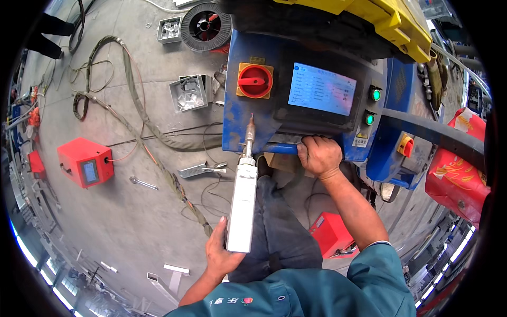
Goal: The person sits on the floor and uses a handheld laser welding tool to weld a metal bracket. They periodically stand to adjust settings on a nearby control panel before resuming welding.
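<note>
My left hand (221, 253) is closed round the lower end of a welding gun (243, 206) with a silver-white boxy body. Its narrow metal neck and copper-coloured nozzle point away from me, with the wire tip in front of the blue machine cabinet (232, 119). Most of the left fingers are hidden under the body. My right hand (319, 156) wraps round the blue handle bar (282, 148) on the cabinet's near edge. Above the bar are a lit screen (322, 89), a red rotary switch (255, 81) on a yellow plate, and two green-lit buttons (375, 95).
A yellow-and-black case (391, 24) rests on the cabinet. Red boxes (87, 162) (332, 235) stand on the floor either side. Sleeved cables (137, 105) snake across the left. Metal parts bins (188, 94), a wire spool (206, 26) and a wrench (143, 183) lie there too.
</note>
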{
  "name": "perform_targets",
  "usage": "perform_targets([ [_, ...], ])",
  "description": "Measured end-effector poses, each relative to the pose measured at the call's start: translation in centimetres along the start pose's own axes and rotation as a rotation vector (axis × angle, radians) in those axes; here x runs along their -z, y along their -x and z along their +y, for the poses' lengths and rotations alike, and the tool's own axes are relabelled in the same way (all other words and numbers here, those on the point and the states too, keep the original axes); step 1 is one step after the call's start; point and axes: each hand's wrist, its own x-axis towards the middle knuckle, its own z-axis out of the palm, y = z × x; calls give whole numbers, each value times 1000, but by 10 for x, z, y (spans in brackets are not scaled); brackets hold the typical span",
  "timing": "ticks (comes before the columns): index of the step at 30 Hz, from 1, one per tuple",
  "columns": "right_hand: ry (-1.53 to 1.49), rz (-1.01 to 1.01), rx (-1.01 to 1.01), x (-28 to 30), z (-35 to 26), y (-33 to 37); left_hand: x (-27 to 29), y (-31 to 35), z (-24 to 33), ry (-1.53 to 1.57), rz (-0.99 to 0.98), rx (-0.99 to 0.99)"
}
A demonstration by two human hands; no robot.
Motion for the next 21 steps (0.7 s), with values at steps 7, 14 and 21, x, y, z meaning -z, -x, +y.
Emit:
perform_targets([
  [7,-9,4,12,-3,3,3,3,-1,0,82,-72,66],
  [14,-38,-17,18,1,4,3,6,-2,1,108,-131,139],
  [21,-61,-3,-11,-1,4,4,1,14,-28,25,-116,108],
])
